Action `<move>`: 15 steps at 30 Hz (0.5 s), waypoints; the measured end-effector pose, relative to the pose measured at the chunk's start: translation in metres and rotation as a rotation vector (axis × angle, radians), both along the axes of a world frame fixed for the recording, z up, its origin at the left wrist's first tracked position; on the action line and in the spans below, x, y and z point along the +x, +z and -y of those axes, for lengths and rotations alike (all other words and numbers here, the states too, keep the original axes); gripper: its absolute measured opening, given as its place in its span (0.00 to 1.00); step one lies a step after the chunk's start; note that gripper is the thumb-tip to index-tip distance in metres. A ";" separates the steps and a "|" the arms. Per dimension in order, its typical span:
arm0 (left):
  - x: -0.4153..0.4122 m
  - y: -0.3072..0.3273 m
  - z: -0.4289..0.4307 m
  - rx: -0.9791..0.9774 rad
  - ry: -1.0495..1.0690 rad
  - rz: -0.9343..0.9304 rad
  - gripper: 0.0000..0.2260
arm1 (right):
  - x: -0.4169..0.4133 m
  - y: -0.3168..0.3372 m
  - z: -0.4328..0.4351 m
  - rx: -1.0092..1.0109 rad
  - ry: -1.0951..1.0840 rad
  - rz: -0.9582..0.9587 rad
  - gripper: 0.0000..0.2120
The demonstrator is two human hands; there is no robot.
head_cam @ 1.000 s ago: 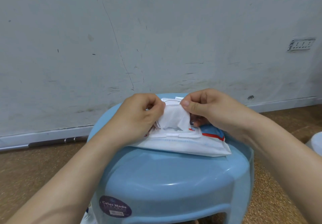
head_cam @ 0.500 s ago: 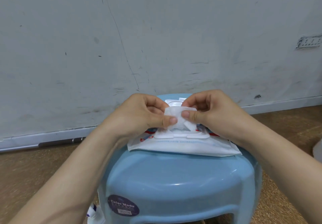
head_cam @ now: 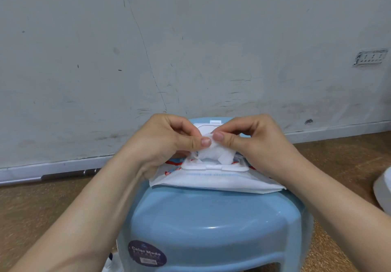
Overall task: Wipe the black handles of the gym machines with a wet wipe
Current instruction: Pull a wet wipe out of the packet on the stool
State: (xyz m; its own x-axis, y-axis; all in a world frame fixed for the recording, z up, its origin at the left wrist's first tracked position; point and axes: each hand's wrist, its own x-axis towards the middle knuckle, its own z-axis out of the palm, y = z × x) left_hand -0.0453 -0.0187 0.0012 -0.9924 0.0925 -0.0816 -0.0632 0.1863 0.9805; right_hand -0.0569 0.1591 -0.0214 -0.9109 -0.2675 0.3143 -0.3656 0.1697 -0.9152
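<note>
- White and damp-looking, the wet wipe (head_cam: 213, 153) sticks up from the opening in the top of the pack (head_cam: 211, 183), bunched and only partly out. We judge we are at the first step, freeing one sheet.
- Our left hand (head_cam: 167, 142) pinches the wipe's top edge between thumb and forefinger just above the pack's opening, with the other fingers curled in.
- Our right hand (head_cam: 260, 142) pinches the same edge right alongside, its thumb tip nearly meeting the left one. Two pinches this close probably serve to peel a single sheet from the next.
- On the far side of the pack's opening the lid (head_cam: 208, 126) stands flipped back, out of the way of the pull.
- Under the pack is a blue plastic stool (head_cam: 211, 229); the pack lies flat across the far part of the seat, at a handy height for both hands. A dark round sticker (head_cam: 147, 253) sits on the stool's side, well below the pack.
- Behind the pack rises a scuffed grey wall (head_cam: 190, 49), with a socket plate (head_cam: 370, 57) far to the pack's upper right.
- Left of the pack a metal rod (head_cam: 69, 175) lies along the skirting on the brown floor (head_cam: 42, 204).
- No gym machine or black handle shows, so the wiping is not yet begun.
</note>
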 end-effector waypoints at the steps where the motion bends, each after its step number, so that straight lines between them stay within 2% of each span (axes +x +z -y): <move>1: 0.000 0.000 0.002 0.008 0.001 0.012 0.09 | -0.001 -0.002 0.000 0.018 -0.037 -0.047 0.05; 3: -0.001 -0.001 0.006 0.015 0.020 0.002 0.08 | -0.003 -0.004 -0.001 0.063 -0.139 -0.134 0.08; 5: -0.003 -0.003 0.008 -0.056 0.055 -0.043 0.09 | -0.008 -0.005 -0.003 0.042 -0.263 -0.172 0.11; 8: -0.004 -0.010 0.003 -0.386 0.106 -0.180 0.07 | -0.011 -0.004 -0.004 -0.082 -0.353 -0.133 0.12; 11: -0.002 -0.015 -0.004 -0.601 0.050 -0.395 0.06 | -0.006 0.002 0.000 -0.102 -0.252 -0.107 0.11; 15: 0.000 -0.016 -0.001 -0.771 -0.085 -0.469 0.12 | -0.003 0.008 0.003 -0.223 -0.115 0.103 0.12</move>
State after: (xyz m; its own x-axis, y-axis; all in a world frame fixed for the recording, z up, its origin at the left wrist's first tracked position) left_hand -0.0454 -0.0177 -0.0144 -0.9315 0.2545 0.2598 0.3555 0.7875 0.5034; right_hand -0.0602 0.1557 -0.0131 -0.9616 -0.0950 0.2576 -0.2583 -0.0051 -0.9661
